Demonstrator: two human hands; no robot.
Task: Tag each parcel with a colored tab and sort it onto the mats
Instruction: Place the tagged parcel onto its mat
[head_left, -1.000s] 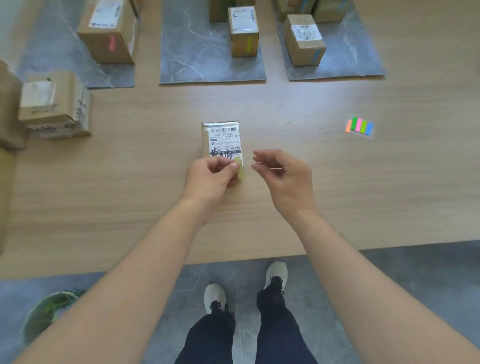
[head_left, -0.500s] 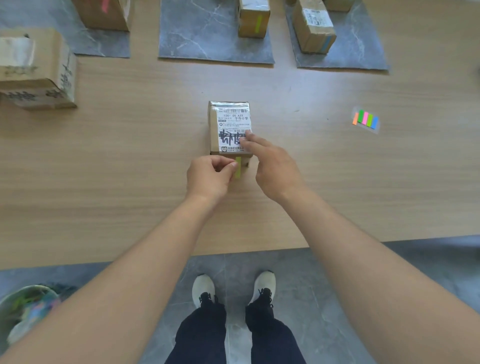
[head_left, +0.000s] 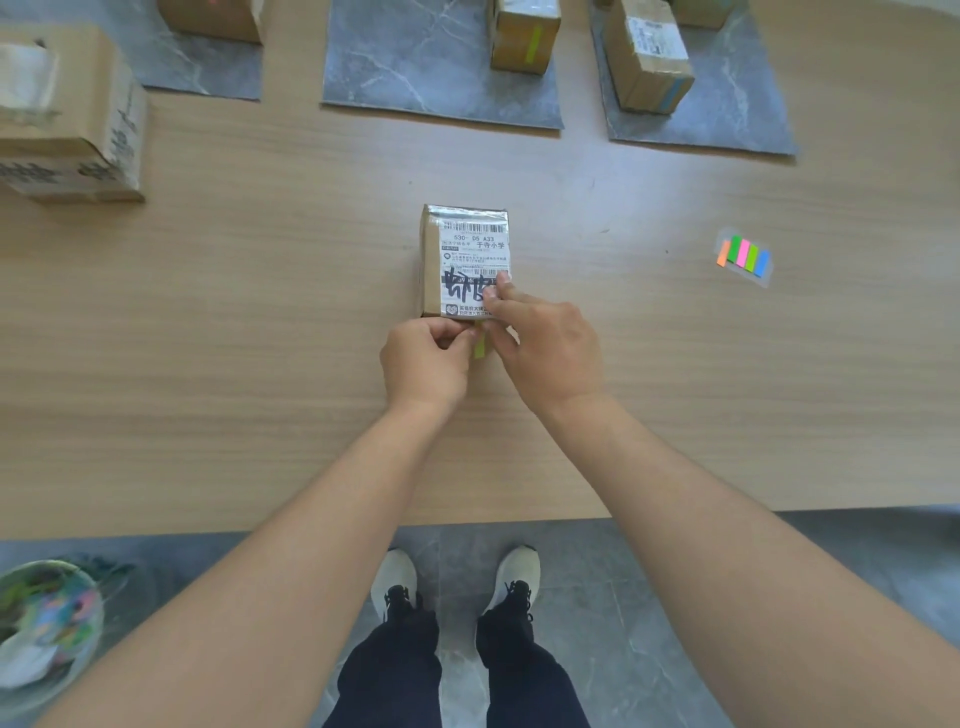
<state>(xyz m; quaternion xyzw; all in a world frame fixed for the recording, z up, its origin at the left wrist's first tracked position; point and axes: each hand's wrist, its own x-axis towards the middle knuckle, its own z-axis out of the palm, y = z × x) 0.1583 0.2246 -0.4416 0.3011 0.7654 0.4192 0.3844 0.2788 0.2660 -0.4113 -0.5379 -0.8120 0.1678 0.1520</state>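
Yellow-green tab (head_left: 479, 345) stands on end against the near face of the parcel (head_left: 465, 249), pinched between thumb and forefinger of the left hand (head_left: 423, 364). The right hand (head_left: 545, 348) lays straight fingers on the label (head_left: 475, 260) at the near right corner. The parcel sits in the middle of the table (head_left: 260, 312), its length pointing away from the person, so sticking the tab down likely means pressing forward.

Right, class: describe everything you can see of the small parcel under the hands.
The parcel is a small brown cardboard box lying flat on the wooden table, short of the mats. A white shipping label with barcodes and black scribble covers its top; shiny tape crosses the far end. The right hand presses its near corner; the left hand pinches a green tab at its near face.
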